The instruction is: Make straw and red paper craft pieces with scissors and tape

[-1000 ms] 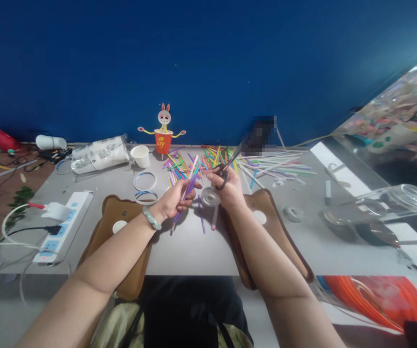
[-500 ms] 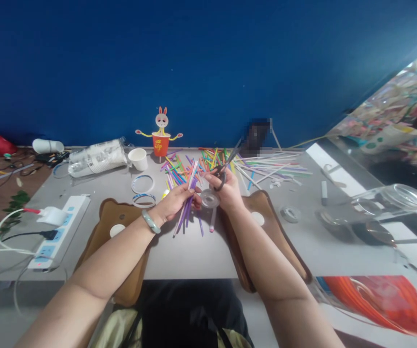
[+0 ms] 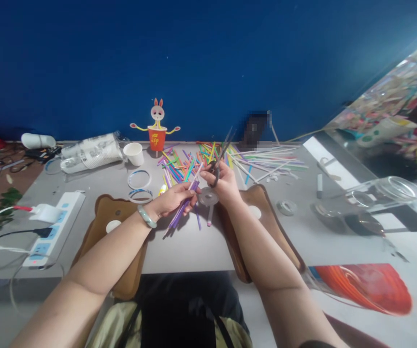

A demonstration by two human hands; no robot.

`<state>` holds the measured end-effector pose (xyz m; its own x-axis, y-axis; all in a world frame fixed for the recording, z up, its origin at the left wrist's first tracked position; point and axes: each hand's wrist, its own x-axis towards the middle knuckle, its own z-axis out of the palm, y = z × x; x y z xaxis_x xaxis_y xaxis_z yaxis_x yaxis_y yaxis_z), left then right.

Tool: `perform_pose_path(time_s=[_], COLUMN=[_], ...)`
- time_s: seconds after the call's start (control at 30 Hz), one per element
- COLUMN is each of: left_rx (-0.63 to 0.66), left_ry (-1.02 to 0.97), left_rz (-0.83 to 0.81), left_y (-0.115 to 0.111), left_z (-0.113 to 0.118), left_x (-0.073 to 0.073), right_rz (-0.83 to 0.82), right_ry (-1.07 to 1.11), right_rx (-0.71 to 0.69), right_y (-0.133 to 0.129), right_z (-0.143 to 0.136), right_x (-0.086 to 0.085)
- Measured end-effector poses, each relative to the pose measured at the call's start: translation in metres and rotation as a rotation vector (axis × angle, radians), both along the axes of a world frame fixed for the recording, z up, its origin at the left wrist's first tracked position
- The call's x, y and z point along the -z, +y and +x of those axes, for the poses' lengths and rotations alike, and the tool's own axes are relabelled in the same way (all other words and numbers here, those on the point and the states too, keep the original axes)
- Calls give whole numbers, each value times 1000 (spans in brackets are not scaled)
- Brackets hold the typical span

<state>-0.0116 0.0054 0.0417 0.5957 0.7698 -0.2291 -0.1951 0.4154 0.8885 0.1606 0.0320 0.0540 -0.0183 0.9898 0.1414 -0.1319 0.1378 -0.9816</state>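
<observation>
My left hand [image 3: 172,200] is closed around a bundle of purple and pale pink straws [image 3: 177,216], which slants from upper right to lower left. Looped on the fingers of my right hand [image 3: 227,186] are dark-handled scissors [image 3: 224,150]; their blades point up and away from me, clear of the bundle. A clear roll of tape [image 3: 207,196] sits between my hands, and I cannot tell whether it is held or on the table. Below it is a pale stick with a pink end [image 3: 210,216]. Cut, coloured straw pieces [image 3: 182,166] are heaped beyond my hands.
Long straws [image 3: 266,162] lie at the back right. A rabbit figure in a red cup [image 3: 156,137], a white paper cup [image 3: 133,153] and bagged cups [image 3: 92,152] stand along the wall. Brown pads [image 3: 112,246] lie under my forearms. A power strip [image 3: 54,232] is at left, a clear jar [image 3: 385,195] at right.
The straws in my left hand have tilted further and lie closer together, their lower ends shifted left. The scissors stand more upright in my right hand. The whole view has shifted slightly.
</observation>
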Motion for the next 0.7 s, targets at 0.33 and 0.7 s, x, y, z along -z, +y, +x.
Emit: perform_pose_path(time_s=[0.33, 0.7], left_rx=[50, 94], left_ry=[33, -69], left_rz=[-6, -155], left_y=[-1, 0], left_z=[-2, 0], left_x=[1, 3], right_rz=[-28, -27], right_ry=[37, 6], right_rx=[-151, -147], right_y=[0, 0], right_z=[4, 6], right_x=[-3, -2])
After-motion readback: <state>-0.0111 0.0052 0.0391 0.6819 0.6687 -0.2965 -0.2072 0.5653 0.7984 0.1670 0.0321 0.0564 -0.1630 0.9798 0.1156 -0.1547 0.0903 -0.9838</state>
